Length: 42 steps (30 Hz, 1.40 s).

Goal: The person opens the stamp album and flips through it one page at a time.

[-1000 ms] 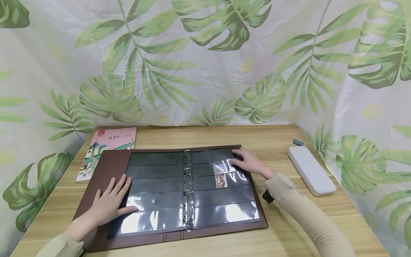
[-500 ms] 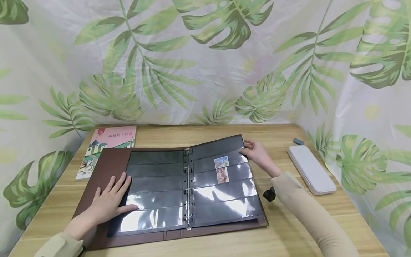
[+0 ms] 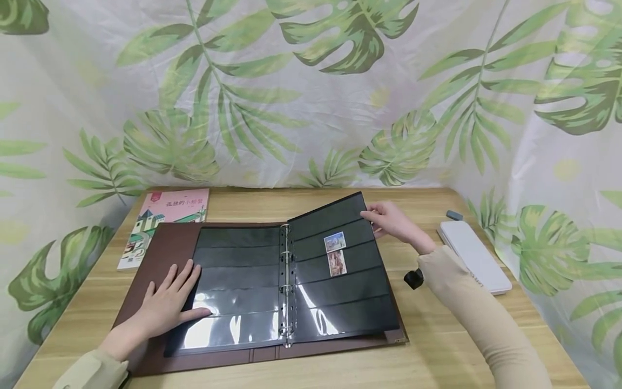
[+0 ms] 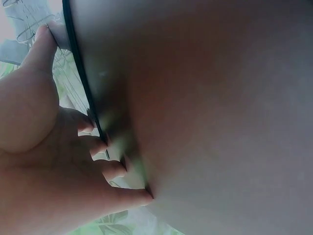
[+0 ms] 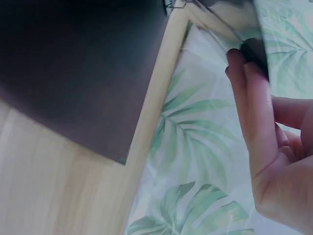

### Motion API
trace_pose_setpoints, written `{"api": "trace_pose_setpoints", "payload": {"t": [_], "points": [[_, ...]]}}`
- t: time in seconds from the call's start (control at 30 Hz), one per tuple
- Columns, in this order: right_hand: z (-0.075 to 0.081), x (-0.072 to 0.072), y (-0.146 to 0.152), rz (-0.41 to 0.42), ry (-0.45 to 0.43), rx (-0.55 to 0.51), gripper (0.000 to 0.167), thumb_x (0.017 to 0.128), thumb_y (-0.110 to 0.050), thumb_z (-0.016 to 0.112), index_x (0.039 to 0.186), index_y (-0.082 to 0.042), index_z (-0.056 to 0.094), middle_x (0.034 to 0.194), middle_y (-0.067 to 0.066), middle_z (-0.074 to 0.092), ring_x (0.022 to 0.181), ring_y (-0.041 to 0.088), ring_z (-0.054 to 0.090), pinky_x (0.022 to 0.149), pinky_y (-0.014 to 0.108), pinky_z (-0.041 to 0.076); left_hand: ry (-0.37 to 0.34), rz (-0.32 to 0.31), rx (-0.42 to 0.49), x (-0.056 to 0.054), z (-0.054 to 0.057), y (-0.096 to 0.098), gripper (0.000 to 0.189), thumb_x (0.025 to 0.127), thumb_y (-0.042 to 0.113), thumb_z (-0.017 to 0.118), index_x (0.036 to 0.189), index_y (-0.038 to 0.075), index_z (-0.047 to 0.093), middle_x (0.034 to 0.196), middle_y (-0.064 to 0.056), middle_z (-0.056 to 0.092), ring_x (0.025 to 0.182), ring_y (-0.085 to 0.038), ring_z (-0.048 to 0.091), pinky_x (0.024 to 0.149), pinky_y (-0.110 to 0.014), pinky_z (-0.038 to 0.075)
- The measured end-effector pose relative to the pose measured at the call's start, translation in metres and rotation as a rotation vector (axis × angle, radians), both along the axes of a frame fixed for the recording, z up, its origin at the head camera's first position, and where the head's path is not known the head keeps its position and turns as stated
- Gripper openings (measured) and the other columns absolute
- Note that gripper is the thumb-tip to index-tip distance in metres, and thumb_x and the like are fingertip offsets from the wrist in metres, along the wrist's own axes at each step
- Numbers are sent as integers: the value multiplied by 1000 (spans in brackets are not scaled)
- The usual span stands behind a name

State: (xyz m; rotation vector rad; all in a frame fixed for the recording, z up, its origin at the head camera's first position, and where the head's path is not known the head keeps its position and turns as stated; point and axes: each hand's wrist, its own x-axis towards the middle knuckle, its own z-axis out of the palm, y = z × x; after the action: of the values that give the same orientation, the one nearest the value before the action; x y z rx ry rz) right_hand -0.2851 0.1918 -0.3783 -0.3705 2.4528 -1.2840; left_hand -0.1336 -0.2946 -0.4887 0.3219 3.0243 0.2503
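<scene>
A brown ring-binder stamp album point(image 3: 264, 354) lies spread on the table, black pocket pages on both sides of its metal rings point(image 3: 286, 286). My left hand point(image 3: 165, 308) rests flat with spread fingers on the left cover and the edge of the left page point(image 3: 238, 275). By its outer edge near the top corner, my right hand point(image 3: 396, 221) pinches the right page point(image 3: 350, 292), which is lifted at a slant off the cover. Two stamps, a blue one point(image 3: 334, 241) above a reddish one point(image 3: 337, 263), sit in that page's pockets. In the right wrist view, fingers point(image 5: 259, 112) meet the page edge.
A pink picture book point(image 3: 165, 216) lies at the back left, partly under the album. On the right stand a white case point(image 3: 473, 254) and a small blue-grey block point(image 3: 454, 215). A leaf-patterned curtain point(image 3: 311, 108) hangs behind the table.
My right hand has raised the right page's outer edge off the cover, shifting slightly up and to the right. The stamps now show without glare. My left hand has stayed in place.
</scene>
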Motion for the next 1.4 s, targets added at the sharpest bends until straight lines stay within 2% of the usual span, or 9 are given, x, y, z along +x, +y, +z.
{"api": "trace_pose_setpoints", "payload": {"t": [0.13, 0.23, 0.43, 0.7, 1.03, 1.17, 1.33, 1.4], "points": [[8, -4, -7, -15, -31, -55, 32, 104, -19, 50, 112, 9, 62, 59, -9, 49, 59, 4, 54, 61, 23, 58, -5, 4, 3, 1, 2, 1, 109, 78, 71, 65, 154, 1, 31, 160, -26, 26, 142, -56, 25, 97, -85, 23], [12, -6, -12, -31, -58, -96, 32, 103, -21, 52, 115, 8, 62, 63, -10, 54, 61, 4, 56, 62, 22, 57, -7, 4, 5, 1, 3, 1, 108, 78, 71, 65, 154, 1, 31, 160, -26, 27, 143, -56, 25, 97, -84, 23], [13, -9, -17, -40, -121, -182, 29, 104, -21, 51, 110, 5, 61, 70, -9, 64, 65, 4, 64, 66, 23, 58, 2, -4, -7, 2, 5, 2, 108, 77, 71, 66, 153, 1, 33, 159, -26, 29, 142, -55, 27, 97, -84, 24], [14, -15, -21, -61, -167, -228, 41, 105, -21, 49, 130, 11, 55, 73, -11, 68, 66, 1, 65, 63, 18, 55, 25, -12, -20, 3, 8, 3, 106, 77, 68, 69, 152, 1, 35, 158, -26, 32, 141, -55, 29, 97, -83, 27], [26, -19, -23, -57, -183, -326, 39, 105, -20, 50, 128, 11, 56, 74, -7, 72, 69, 4, 69, 69, 21, 58, 29, -12, -22, 3, 7, 1, 106, 77, 68, 69, 152, 1, 35, 158, -25, 32, 141, -55, 30, 96, -83, 28], [29, -18, -27, -33, -195, -368, 35, 105, -21, 50, 122, 9, 58, 71, -6, 66, 63, 4, 63, 66, 20, 55, 26, -10, -27, 3, 6, 2, 106, 77, 69, 68, 152, 2, 35, 158, -25, 32, 142, -55, 29, 97, -82, 28], [33, -19, -37, -31, -244, -467, 37, 105, -19, 48, 130, 8, 54, 76, -4, 66, 67, 5, 63, 69, 20, 56, 42, -8, -13, 3, 3, 2, 106, 76, 68, 69, 152, 2, 36, 158, -25, 32, 141, -55, 30, 97, -82, 27], [35, -19, -43, -49, -256, -502, 31, 105, -18, 48, 124, 6, 55, 71, -6, 59, 62, 3, 58, 67, 19, 54, 49, -11, -6, 3, 3, 1, 105, 76, 67, 70, 152, 2, 36, 158, -25, 32, 141, -55, 30, 96, -83, 27]]}}
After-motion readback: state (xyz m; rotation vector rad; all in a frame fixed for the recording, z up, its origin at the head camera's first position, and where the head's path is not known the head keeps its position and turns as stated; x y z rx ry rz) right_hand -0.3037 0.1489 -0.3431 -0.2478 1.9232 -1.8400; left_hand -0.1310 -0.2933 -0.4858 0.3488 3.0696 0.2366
